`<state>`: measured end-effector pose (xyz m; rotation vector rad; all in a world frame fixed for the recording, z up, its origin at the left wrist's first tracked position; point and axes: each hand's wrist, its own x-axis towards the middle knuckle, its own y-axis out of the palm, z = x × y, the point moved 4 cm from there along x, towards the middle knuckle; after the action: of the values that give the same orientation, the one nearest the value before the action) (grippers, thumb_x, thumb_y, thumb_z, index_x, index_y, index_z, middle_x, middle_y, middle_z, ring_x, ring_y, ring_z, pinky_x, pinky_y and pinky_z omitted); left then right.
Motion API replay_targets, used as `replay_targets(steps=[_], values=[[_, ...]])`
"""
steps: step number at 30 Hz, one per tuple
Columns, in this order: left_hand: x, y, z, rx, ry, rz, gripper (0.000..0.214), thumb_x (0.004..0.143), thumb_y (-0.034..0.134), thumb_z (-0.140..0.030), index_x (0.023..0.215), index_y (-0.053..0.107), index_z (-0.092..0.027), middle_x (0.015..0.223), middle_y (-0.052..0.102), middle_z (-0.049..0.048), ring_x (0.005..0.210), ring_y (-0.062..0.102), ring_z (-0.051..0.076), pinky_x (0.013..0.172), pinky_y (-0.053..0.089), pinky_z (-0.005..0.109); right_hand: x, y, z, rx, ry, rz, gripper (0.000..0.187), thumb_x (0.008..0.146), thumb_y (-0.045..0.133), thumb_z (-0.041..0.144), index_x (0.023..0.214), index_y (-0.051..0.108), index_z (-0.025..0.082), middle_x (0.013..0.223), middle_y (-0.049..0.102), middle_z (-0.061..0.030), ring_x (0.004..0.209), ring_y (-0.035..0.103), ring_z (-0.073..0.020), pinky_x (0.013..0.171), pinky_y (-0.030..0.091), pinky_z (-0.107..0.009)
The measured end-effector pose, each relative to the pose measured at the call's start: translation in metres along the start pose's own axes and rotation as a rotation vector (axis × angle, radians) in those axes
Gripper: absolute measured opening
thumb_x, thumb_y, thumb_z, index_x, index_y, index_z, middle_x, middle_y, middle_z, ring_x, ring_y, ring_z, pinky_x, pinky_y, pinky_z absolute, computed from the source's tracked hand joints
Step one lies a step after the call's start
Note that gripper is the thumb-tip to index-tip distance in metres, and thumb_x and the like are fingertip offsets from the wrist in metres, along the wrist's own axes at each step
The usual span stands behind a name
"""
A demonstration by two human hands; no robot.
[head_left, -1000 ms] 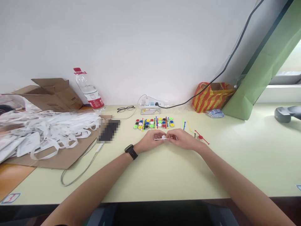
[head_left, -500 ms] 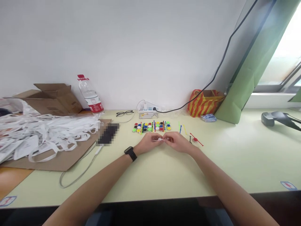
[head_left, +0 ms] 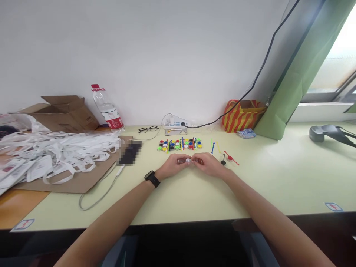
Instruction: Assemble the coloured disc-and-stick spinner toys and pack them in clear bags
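Close together over the pale table, my left hand and my right hand pinch a small white plastic piece between them. It looks like a round disc with a thin stick; the fingers partly cover it. Just beyond lie rows of small coloured discs with sticks among them. To the right of my right hand are a blue stick, a yellow stick, a black disc with a stick and a red disc with a stick.
On the left, white straps cover cardboard near a phone with a cable. A bottle, an open carton, glasses, a power strip and a striped bag stand at the back. A dark device lies far right.
The view has tilted slightly down. The white piece shows more plainly between my fingertips, its disc and stick now visible. The black disc by my right hand has come into sight.
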<state>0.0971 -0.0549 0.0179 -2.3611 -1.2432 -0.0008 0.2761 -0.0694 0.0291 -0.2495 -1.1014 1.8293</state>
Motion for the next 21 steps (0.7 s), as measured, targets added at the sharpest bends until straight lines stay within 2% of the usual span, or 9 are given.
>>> replay_targets(steps=[14, 21], values=[[-0.0010, 0.0004, -0.0004, 0.049, 0.064, -0.048, 0.034, 0.092, 0.067, -0.043, 0.113, 0.076, -0.017, 0.113, 0.076, 0.0096, 0.102, 0.071, 0.024, 0.093, 0.057, 0.035, -0.0014, -0.0011, 0.0000, -0.066, -0.082, -0.032, 0.016, 0.095, 0.054, 0.020, 0.097, 0.070, 0.021, 0.087, 0.070, -0.0037, 0.076, 0.058, -0.0166, 0.069, 0.039, -0.027], [-0.0010, 0.0020, 0.0018, 0.088, 0.089, -0.073, 0.030, 0.096, 0.062, -0.041, 0.109, 0.076, -0.019, 0.111, 0.076, 0.0069, 0.100, 0.070, 0.022, 0.093, 0.056, 0.034, -0.0014, 0.0023, -0.0014, -0.079, -0.072, -0.046, 0.015, 0.095, 0.054, 0.019, 0.094, 0.069, 0.021, 0.085, 0.070, -0.0029, 0.074, 0.058, -0.0165, 0.069, 0.039, -0.028]])
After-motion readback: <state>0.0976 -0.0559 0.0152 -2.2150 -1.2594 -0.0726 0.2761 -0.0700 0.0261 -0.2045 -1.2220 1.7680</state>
